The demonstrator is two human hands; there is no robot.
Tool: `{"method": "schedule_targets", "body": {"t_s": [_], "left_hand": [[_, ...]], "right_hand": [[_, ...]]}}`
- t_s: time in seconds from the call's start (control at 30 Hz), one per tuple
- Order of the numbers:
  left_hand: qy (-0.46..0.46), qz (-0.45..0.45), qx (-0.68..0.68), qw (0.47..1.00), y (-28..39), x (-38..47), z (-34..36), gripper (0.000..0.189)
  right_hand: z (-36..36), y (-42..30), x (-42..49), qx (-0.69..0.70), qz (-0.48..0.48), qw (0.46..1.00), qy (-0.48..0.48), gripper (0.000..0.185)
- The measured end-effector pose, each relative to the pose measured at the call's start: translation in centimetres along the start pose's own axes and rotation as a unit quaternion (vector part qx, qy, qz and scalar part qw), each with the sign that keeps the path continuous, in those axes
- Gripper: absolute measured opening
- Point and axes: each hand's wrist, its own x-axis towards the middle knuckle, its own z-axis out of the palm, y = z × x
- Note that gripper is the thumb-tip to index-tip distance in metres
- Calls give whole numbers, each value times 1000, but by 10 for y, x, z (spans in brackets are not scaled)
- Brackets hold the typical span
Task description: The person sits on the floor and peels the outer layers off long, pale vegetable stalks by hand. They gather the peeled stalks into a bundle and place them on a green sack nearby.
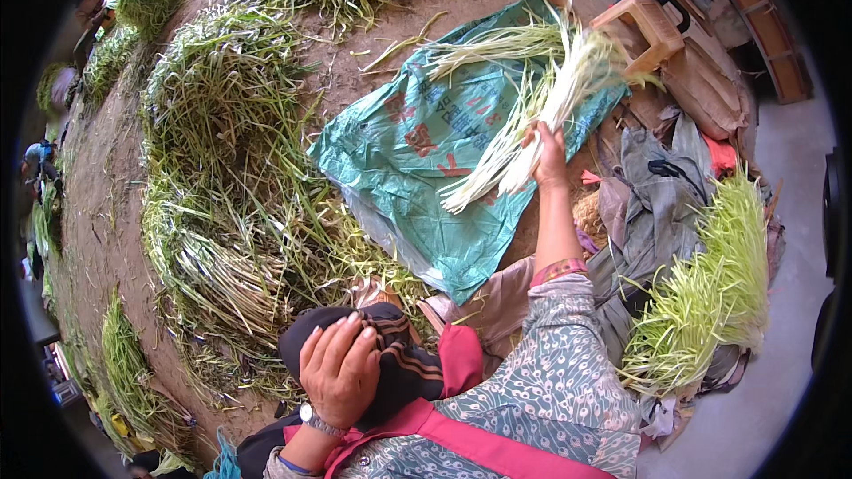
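Observation:
My right hand (pixel 550 154) grips a bundle of long pale stalks (pixel 556 103) with white lower stems, held over a teal plastic sack (pixel 426 126). The bundle's leafy upper end is blurred. Under and beside it, more loose pale stalks (pixel 496 50) lie across the sack's far part. The sack is spread flat on the ground and bears printed writing. My left hand (pixel 343 362), with a wristwatch (pixel 316 414) on the wrist, rests over my knee in black trousers (pixel 406 359). Nothing is held in it.
Heaps of green leafy stalks (pixel 219 86) cover the earth floor to the left. A stack of yellow-green stalks (pixel 705 293) lies at right beside grey cloth (pixel 655 179). Beyond the sack stands an orange plastic stool (pixel 642 26). Other people (pixel 40 159) are at the far left.

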Motion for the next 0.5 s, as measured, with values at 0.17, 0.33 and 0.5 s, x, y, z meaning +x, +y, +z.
{"method": "schedule_targets", "body": {"t_s": [0.17, 0.33, 0.5], "left_hand": [[-19, 15, -11, 1000, -2, 8, 10, 26], [-63, 9, -31, 998, -4, 17, 11, 22], [-122, 54, -72, 988, -13, 23, 8, 21]], "right_hand": [[-108, 130, -20, -36, 176, 975, 133, 17], [-112, 160, -28, -73, 136, 975, 161, 20], [-92, 174, -25, -51, 89, 971, 215, 27]]}}
